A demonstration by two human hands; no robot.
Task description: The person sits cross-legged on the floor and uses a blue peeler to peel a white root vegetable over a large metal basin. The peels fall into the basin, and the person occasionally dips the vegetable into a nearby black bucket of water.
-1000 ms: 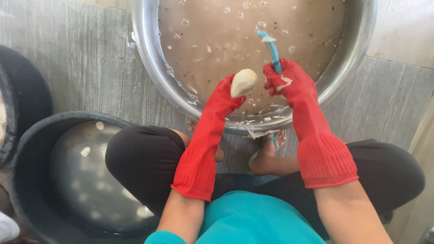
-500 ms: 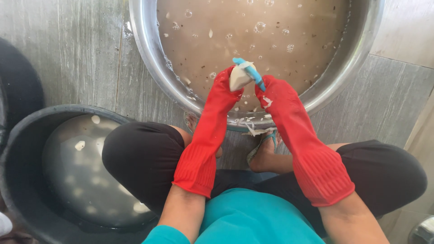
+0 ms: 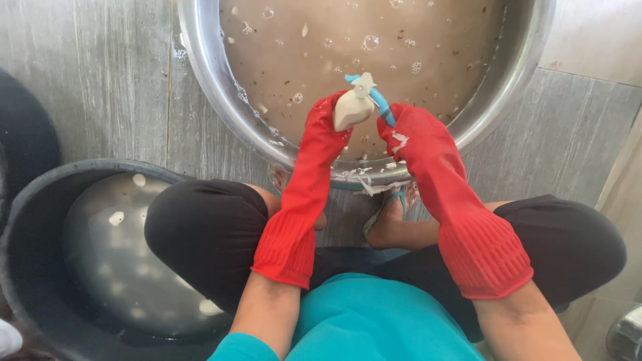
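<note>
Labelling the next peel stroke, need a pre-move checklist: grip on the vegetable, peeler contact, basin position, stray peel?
1. Left hand in red rubber glove has a grip on the pale peeled root vegetable: ok.
2. Right hand in red glove grips the blue-handled peeler: ok.
3. Peeler head touching the vegetable's top: ok.
4. Work held above the round steel basin of murky water, so peelings drop in: ok.
5. Gloves free of scraps: not ok, pale peel bits stick to the right glove.
6. Blade edge condition: cannot tell.
</note>
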